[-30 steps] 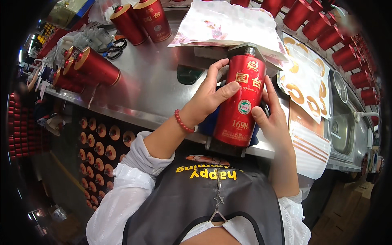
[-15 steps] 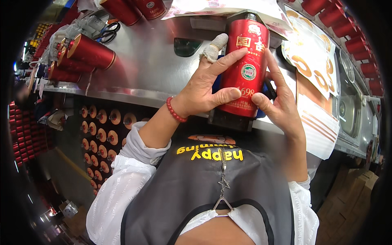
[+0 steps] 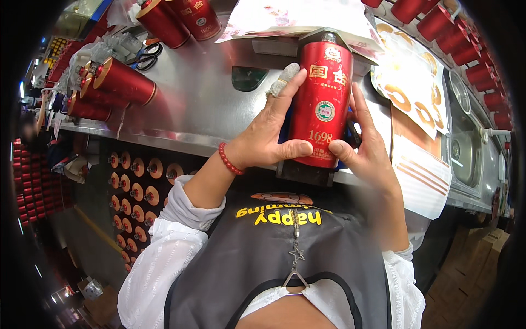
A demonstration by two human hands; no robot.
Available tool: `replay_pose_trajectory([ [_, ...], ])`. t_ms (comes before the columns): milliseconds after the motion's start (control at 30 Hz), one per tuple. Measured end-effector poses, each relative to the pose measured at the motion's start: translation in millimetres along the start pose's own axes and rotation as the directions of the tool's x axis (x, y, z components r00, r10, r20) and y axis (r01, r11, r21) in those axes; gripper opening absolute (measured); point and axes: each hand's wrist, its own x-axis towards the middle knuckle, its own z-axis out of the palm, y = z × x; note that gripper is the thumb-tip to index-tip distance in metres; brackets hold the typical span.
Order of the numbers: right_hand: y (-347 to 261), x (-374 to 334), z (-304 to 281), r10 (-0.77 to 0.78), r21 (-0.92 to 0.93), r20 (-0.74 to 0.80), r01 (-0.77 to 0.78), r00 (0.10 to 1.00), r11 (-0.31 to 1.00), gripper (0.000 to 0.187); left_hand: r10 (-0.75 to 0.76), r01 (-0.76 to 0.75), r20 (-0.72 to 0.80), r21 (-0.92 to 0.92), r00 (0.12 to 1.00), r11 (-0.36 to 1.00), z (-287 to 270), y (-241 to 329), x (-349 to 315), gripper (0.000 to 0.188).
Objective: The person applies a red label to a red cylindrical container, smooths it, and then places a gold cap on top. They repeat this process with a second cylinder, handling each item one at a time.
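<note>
A red bottle point(image 3: 323, 123) with gold lettering and a round green-and-white seal lies in a dark cradle point(image 3: 307, 173), its clear stopper at the far end. My left hand point(image 3: 268, 134) grips its left side, thumb on the front near the base and fingers along the edge. The index finger wears a whitish finger cot point(image 3: 283, 80), and a red bead bracelet point(image 3: 230, 159) circles that wrist. Against the right side rests my right hand point(image 3: 370, 151), its thumb on the lower front and its fingers extended up the side. The undersides of some fingers are hidden.
Several red bottles point(image 3: 126, 81) lie at the left of the metal table point(image 3: 192, 82), near black scissors point(image 3: 148, 56). White sheets with gold pieces point(image 3: 405, 71) lie to the right. A sink point(image 3: 466, 151) stands farther right. Below left are racked bottles point(image 3: 137, 192).
My index fingers have come off the bottle's front face and now lie along its sides. Both thumbs stay near the base. The whole view has shifted slightly.
</note>
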Motion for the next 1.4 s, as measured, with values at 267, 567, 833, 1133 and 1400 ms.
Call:
replay_pose_trajectory([
  [267, 10.2, 0.7, -5.9, -0.077, -0.006, 0.063, 0.077, 0.995, 0.997, 0.115, -0.005, 0.007, 0.075, -0.017, 0.997, 1.000, -5.8, -4.5, -0.6, 0.119],
  [567, 11.4, 26.6, -12.0, -0.054, -0.070, -0.134, 0.044, 0.990, 0.997, 0.098, -0.233, 0.128, -0.157, -0.494, 0.960, 0.860, 6.1, -7.1, 31.8, 0.094],
  [833, 12.4, 59.4, -9.6, -0.036, -0.003, -0.234, 0.036, 0.972, 0.999, 0.080, -0.363, 0.159, -0.180, -0.665, 0.914, 0.730, 7.6, -11.4, 68.9, 0.059],
  [1133, 7.3, 64.3, -8.3, -0.003, -0.022, -0.205, -0.001, 0.979, 1.000, 0.077, -0.397, 0.293, -0.155, -0.450, 0.905, 0.844, 7.4, -21.2, 77.6, 0.051],
  [1400, 8.5, 55.4, -7.5, -0.029, -0.005, -0.203, 0.029, 0.979, 1.000, 0.078, -0.296, 0.156, -0.262, -0.447, 0.918, 0.881, 16.0, -18.8, 63.0, 0.068],
])
